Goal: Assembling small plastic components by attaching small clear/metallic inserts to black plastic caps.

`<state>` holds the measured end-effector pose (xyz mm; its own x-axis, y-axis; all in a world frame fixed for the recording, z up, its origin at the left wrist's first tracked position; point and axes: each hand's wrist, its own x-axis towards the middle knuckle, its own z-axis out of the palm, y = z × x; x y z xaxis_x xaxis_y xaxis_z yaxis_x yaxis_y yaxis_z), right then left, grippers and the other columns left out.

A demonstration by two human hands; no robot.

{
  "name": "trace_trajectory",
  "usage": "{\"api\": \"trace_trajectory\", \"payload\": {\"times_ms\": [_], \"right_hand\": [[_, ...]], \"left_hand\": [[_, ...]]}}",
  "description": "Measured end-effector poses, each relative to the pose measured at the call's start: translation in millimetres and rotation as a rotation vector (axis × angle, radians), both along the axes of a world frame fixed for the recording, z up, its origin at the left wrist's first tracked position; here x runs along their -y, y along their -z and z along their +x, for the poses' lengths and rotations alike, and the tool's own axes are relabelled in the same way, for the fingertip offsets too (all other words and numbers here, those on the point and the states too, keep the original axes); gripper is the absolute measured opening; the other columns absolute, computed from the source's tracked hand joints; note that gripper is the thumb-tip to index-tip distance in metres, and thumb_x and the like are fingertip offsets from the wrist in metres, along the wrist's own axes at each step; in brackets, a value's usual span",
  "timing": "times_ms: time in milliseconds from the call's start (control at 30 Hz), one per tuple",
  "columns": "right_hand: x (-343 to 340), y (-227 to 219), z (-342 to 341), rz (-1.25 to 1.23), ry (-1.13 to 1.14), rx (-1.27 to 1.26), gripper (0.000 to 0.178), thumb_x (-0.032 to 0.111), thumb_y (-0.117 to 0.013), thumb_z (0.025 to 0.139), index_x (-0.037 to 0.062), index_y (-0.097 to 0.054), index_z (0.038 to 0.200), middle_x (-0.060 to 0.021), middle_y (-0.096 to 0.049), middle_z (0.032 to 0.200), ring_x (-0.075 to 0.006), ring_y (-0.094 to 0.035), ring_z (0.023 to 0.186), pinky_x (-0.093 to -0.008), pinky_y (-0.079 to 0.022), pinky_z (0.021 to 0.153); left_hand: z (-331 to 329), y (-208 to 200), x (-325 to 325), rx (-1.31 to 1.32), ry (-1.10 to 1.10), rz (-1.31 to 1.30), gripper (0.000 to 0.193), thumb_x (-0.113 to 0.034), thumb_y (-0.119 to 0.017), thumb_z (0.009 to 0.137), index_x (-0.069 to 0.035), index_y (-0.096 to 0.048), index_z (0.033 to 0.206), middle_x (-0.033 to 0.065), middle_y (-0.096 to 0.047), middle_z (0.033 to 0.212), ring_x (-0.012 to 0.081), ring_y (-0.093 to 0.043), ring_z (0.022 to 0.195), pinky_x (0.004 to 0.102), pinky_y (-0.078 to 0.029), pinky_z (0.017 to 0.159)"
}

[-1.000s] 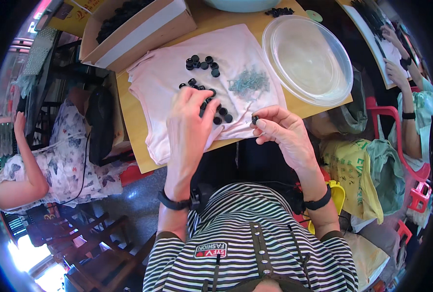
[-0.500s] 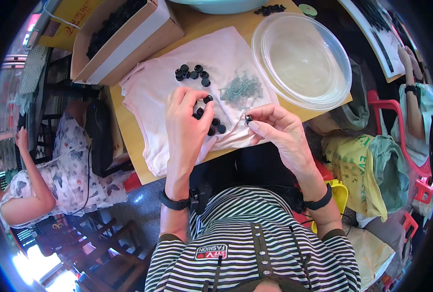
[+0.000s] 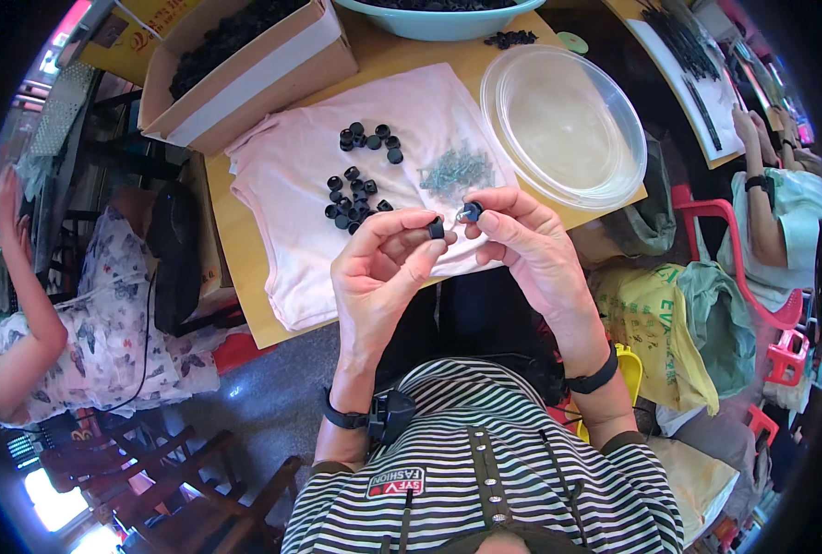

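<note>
My left hand [image 3: 378, 272] pinches a small black cap [image 3: 437, 227] between thumb and forefinger. Close to it, apart by a small gap, my right hand [image 3: 538, 242] grips a small dark part [image 3: 472, 211] with a silvery metal pin or screw sticking out toward the cap. Both hands are over the near edge of a pale pink cloth [image 3: 286, 231]. Loose black caps [image 3: 351, 198] lie on the cloth beyond my left hand, in two groups. Right of them is a pile of thin silvery screws [image 3: 457, 173].
A cardboard box [image 3: 254, 92] of black parts stands far left on the wooden table [image 3: 245, 300]. A blue basin [image 3: 429, 20] is at the back, a clear round plastic lid or tub [image 3: 568, 125] at right. Other people sit on both sides; a red plastic chair [image 3: 743, 268] stands right.
My left hand has moved right from the loose caps, bringing one cap up beside the part in my right hand. The right hand has turned slightly, showing the pin.
</note>
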<state>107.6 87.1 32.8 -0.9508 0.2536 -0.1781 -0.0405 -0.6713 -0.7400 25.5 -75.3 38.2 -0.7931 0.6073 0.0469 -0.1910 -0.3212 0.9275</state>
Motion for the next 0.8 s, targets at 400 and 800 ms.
{"api": "trace_trajectory", "payload": {"times_ms": [400,800], "right_hand": [[29.1,-33.9,13.9,0.567,0.121,-0.078,0.019,0.003,-0.063,0.090,-0.0025,-0.063,0.108,-0.0083,-0.067,0.099,-0.0117,-0.066,0.086,-0.0233,-0.055,0.072],[35.7,-41.9,13.9,1.140,0.256,-0.247,0.021,-0.002,-0.068,0.082,-0.0009,-0.064,0.102,-0.0113,-0.067,0.093,-0.0159,-0.067,0.073,-0.0251,-0.052,0.061]], "left_hand": [[11.5,12.8,15.3,0.156,0.021,0.225,0.021,-0.002,-0.061,0.090,0.002,-0.058,0.111,0.0131,-0.067,0.104,0.0220,-0.068,0.091,0.0333,-0.057,0.081],[12.7,16.5,17.2,0.256,0.051,0.351,0.023,-0.002,-0.063,0.089,0.001,-0.058,0.112,0.0131,-0.067,0.103,0.0211,-0.068,0.089,0.0342,-0.057,0.080]]}}
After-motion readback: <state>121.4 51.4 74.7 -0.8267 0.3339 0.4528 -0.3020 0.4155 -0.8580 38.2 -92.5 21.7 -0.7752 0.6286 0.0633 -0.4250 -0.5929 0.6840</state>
